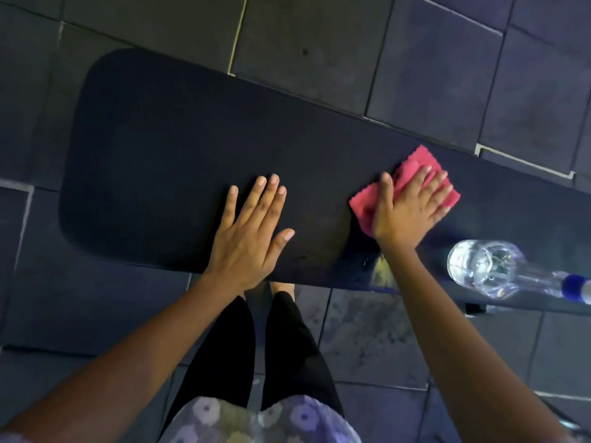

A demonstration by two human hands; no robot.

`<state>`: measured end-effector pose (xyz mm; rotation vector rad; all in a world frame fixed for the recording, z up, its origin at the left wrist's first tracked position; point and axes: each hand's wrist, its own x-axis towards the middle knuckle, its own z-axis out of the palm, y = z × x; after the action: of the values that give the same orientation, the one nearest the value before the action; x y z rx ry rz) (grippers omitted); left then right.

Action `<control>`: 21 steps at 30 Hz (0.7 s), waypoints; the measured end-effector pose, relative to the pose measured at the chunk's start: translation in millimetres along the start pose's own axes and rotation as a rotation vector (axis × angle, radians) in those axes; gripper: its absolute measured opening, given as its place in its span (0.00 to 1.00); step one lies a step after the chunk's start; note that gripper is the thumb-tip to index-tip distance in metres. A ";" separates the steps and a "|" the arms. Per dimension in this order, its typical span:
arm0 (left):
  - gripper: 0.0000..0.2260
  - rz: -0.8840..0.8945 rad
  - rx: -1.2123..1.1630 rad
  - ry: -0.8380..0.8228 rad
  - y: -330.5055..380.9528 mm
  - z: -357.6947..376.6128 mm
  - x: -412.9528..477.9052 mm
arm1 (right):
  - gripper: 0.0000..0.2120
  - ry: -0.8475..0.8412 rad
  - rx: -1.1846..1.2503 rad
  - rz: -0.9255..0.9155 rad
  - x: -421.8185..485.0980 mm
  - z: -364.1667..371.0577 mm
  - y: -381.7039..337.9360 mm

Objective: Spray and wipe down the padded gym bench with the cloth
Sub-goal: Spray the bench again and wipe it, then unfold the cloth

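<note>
A long black padded gym bench (pixel 166 148) runs from upper left to right across the view. A folded pink cloth (pixel 412 169) lies on its pad at the right. My right hand (pixel 406 209) presses flat on top of the cloth, fingers spread. Flat on the bare pad near the front edge rests my left hand (pixel 252 231), fingers apart and holding nothing. A clear spray bottle (pixel 486 270) with a blue collar lies on its side on the bench at the far right, apart from both hands.
Dark rubber floor tiles (pixel 319 43) surround the bench. My legs in black trousers (pixel 287 346) stand right against the bench's near edge. A worn, yellowish patch (pixel 380 273) shows on the bench's front edge below my right wrist.
</note>
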<state>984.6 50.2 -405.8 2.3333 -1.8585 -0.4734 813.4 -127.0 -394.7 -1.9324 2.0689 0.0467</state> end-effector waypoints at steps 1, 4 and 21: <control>0.28 0.002 -0.003 -0.003 0.1 -0.1 0.4 | 0.45 -0.003 0.014 0.054 5.3 3.4 -6.9; 0.28 0.016 0.015 -0.023 -0.4 0.6 0.0 | 0.49 0.023 -0.006 0.077 11.0 10.8 -12.0; 0.28 0.004 0.042 -0.011 3.6 -0.1 -2.0 | 0.20 0.027 0.120 -0.711 -60.7 5.0 59.6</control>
<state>980.9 51.2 -404.4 2.3578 -1.8954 -0.4527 758.6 -61.6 -395.7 -2.4673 1.2537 -0.2539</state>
